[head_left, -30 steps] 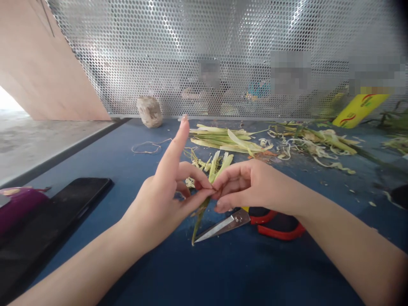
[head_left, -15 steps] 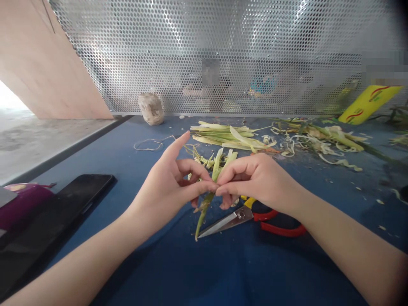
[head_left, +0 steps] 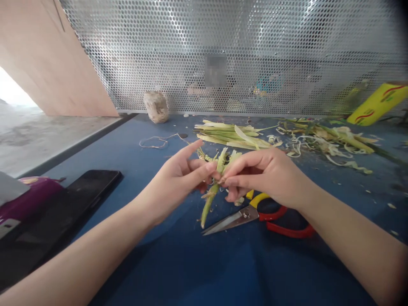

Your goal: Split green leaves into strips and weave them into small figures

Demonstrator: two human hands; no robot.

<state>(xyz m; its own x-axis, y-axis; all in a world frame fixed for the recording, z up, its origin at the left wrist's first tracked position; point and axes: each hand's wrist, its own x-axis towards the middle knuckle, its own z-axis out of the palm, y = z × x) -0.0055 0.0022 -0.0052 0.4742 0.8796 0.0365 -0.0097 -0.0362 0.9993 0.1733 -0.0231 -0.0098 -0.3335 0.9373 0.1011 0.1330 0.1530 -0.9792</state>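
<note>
A green plant stalk (head_left: 208,204) with pale cut ends slants between my hands, its narrow tip pointing down toward me. My left hand (head_left: 188,172) pinches it near the middle between thumb and fingers, with the index finger stretched out. From the other side, my right hand (head_left: 263,176) has its fingertips pressed together at the same spot. What lies exactly between those fingertips is hidden. Scissors (head_left: 245,214) with red and yellow handles lie below, partly under my right hand. Behind my fingers, thin stems with small pale buds (head_left: 205,156) are partly covered.
Several pale green leaf strips (head_left: 226,134) lie beyond my hands; curly peelings and stalks (head_left: 331,142) spread to the right. A phone (head_left: 92,187) and purple object (head_left: 32,195) sit left. A wrapped roll of twine (head_left: 156,106), a yellow packet (head_left: 378,104) and perforated metal panel (head_left: 127,55) stand behind.
The whole view has shifted slightly, moving things to the right. The stalk's lower tip has risen a little away from the scissors' point. Both hands still pinch at the stalk's middle.
</note>
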